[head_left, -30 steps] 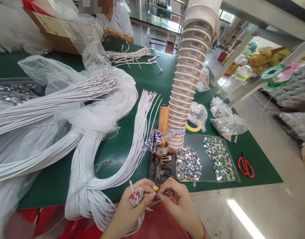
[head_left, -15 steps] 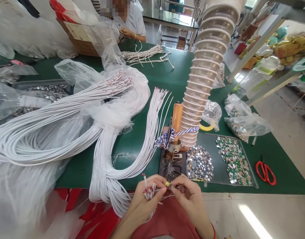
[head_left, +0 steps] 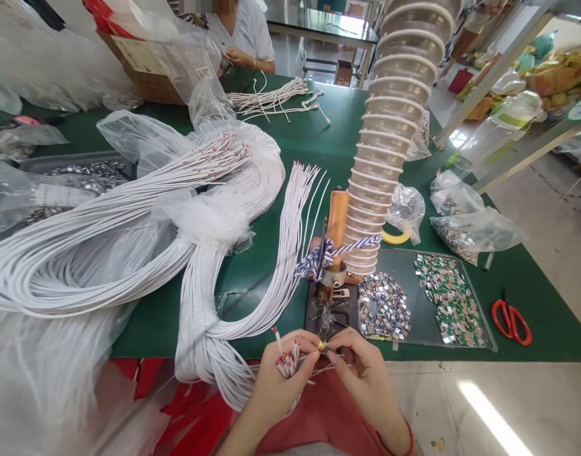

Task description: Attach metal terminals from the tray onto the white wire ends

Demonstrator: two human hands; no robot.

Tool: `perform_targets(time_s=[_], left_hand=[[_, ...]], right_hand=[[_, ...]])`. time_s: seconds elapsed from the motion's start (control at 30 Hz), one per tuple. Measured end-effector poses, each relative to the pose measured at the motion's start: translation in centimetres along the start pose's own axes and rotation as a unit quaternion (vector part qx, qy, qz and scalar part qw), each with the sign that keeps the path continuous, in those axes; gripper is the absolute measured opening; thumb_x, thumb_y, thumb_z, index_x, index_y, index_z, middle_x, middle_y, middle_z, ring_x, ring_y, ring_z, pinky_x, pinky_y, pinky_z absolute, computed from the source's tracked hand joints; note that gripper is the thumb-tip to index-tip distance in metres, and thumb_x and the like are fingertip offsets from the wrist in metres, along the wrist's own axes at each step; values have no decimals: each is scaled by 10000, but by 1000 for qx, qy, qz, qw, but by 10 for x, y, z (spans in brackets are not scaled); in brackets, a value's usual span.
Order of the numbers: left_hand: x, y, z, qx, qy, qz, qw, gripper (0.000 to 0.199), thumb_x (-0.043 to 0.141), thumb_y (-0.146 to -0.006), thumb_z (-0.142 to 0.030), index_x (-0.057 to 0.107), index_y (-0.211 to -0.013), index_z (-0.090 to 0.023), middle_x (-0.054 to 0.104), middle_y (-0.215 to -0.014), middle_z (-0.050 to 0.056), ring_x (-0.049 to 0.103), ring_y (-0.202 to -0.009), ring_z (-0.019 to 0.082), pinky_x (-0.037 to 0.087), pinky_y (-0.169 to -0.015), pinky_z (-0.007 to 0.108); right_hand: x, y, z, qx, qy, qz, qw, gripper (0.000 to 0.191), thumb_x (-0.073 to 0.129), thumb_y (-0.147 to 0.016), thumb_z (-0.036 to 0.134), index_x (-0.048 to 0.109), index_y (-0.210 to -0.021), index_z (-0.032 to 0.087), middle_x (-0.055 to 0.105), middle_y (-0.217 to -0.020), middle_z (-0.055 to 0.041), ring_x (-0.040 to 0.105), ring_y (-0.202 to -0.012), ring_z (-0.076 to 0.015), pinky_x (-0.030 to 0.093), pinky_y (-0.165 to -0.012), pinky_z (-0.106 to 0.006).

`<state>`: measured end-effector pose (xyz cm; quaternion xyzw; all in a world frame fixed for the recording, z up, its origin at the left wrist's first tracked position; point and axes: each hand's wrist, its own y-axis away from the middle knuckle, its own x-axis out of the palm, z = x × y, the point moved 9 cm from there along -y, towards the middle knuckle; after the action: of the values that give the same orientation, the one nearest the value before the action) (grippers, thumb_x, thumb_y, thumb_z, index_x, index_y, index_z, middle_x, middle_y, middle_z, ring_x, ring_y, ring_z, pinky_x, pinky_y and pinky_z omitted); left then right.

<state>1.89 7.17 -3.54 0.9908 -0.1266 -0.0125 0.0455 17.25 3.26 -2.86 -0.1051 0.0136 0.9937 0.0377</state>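
Note:
My left hand (head_left: 270,387) is closed round a bunch of white cables (head_left: 288,362) with red tips. Its thumb and forefinger pinch at a tiny yellow piece (head_left: 321,346). Against that piece, the fingertips of my right hand (head_left: 366,375) are pressed together on something too small to make out. Just beyond my fingers is a dark base (head_left: 315,316) with a soldering iron (head_left: 338,221), its orange handle upright and tied with blue-and-white cord. Small metal connectors (head_left: 384,306) lie heaped to its right. A thick loop of white cables (head_left: 200,335) hangs over the table edge.
A ribbed hose (head_left: 390,126) comes down behind the iron. Green-and-silver connectors (head_left: 454,304) lie on a tray (head_left: 416,269); red-handled scissors (head_left: 511,322) rest right of it. Bagged parts (head_left: 475,234) sit farther back. Another person (head_left: 252,31) sits across the table.
The camera view has shifted slightly. Both hands stay together at the same spot before the iron, with the fingers barely moved and the cables still in my left hand.

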Motion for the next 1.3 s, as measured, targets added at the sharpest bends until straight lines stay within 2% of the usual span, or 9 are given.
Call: perform_targets(time_s=[0.23,0.37,0.43,0.5,0.57,0.63,0.77,0.97,1.3], left_hand=[[1,2,-1,-10,-32,30,999,169,667,-834,-164,742,-683,-175,792,-844,86,740,-772,202,569,-740,268],[3,0,-2,-11,-27,40,999,189,647,-846,-152,723,-674,-174,783,-834,78,739,-759,190,566,-720,254],[2,-1,-4,-5,-28,33,999,192,644,-853,-151,711,-674,-174,780,-828,75,738,-756,189,567,-715,252],[2,-2,-8,6,-37,24,999,189,647,-863,-152,705,-684,-175,781,-834,76,739,-760,190,570,-729,259],[1,-1,-11,16,-47,18,999,187,646,-873,-150,700,-696,-176,783,-840,75,739,-769,191,573,-750,266],[0,0,-13,26,-55,16,998,190,638,-883,-144,697,-706,-178,783,-843,70,739,-776,188,574,-762,267],[-2,-1,-16,42,-64,8,997,189,621,-892,-134,696,-725,-180,782,-857,68,745,-786,185,578,-756,262],[-4,-2,-22,73,-72,-3,995,185,620,-884,-115,698,-733,-186,787,-855,58,754,-781,179,583,-755,254],[-1,-6,-36,125,-98,-23,987,196,610,-856,-75,688,-717,-188,789,-814,43,762,-730,163,585,-713,225]], right_hand=[[0,-2,9,-31,4,20,999,94,631,-953,209,714,-909,212,705,-828,-41,567,-654,-156,419,-553,-256],[2,0,8,-28,7,32,999,70,666,-958,259,722,-939,222,690,-827,-30,519,-629,-149,421,-565,-262],[-1,2,3,-20,-21,3,1000,122,703,-951,321,715,-1046,245,670,-847,-20,533,-670,-160,458,-612,-264],[-12,5,-4,-13,-74,-64,995,169,675,-980,388,692,-1101,272,648,-881,-21,572,-750,-176,498,-681,-270],[-23,8,-11,-11,-120,-121,985,167,603,-1027,408,688,-997,267,625,-894,-30,586,-801,-182,505,-704,-267],[-27,8,-13,-10,-131,-138,982,257,574,-1047,391,673,-863,241,600,-843,-29,565,-746,-168,482,-649,-250],[-28,5,-1,-27,-72,-116,990,269,617,-1031,398,705,-842,228,548,-659,23,459,-541,-119,395,-508,-218],[-16,0,4,-14,-19,-87,996,319,652,-996,479,638,-801,227,529,-609,43,465,-511,-115,387,-455,-192],[-5,-1,8,-55,-50,-81,994,151,656,-1009,280,643,-864,238,715,-941,-38,704,-860,-143,585,-740,-178]])
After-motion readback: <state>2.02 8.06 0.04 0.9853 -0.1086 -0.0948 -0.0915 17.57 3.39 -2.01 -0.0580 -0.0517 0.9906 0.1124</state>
